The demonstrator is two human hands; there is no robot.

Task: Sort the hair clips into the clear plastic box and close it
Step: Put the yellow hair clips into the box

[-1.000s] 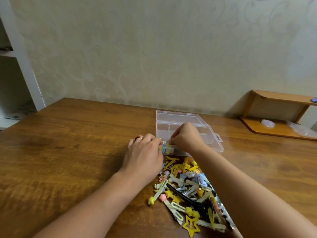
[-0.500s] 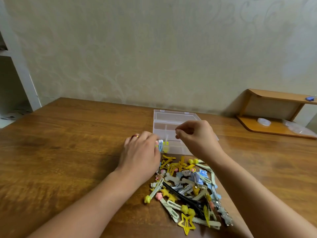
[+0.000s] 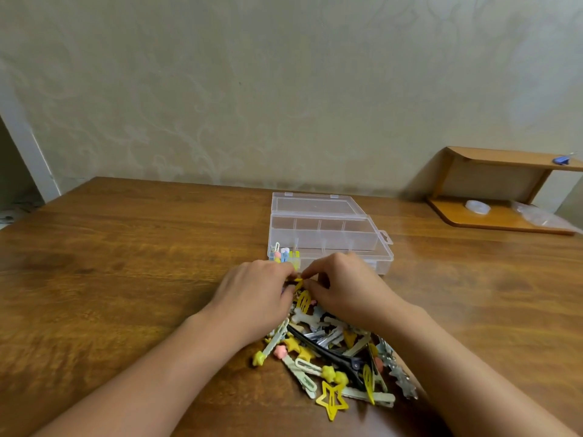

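A clear plastic box (image 3: 372, 244) lies open on the wooden table, its lid folded back toward the wall. Its near-left compartment holds a few small coloured clips (image 3: 285, 255); the other compartments look bare. In front of the box lies a pile of hair clips (image 3: 331, 351), mostly yellow, white and pastel, with a long black clip (image 3: 328, 351) across it. My left hand (image 3: 255, 291) and my right hand (image 3: 344, 287) meet at the pile's far edge. Their fingertips pinch a small yellow clip (image 3: 298, 282) between them.
The wooden table (image 3: 126, 263) reaches to a patterned wall. At the far right stands a low wooden shelf (image 3: 492, 216) with a white disc, a clear bag and a small blue item on top. A white frame edge is at the far left.
My right hand came down from above the box to the pile's far edge. Both hands now pinch a yellow clip. The head camera moved, shifting the view slightly.
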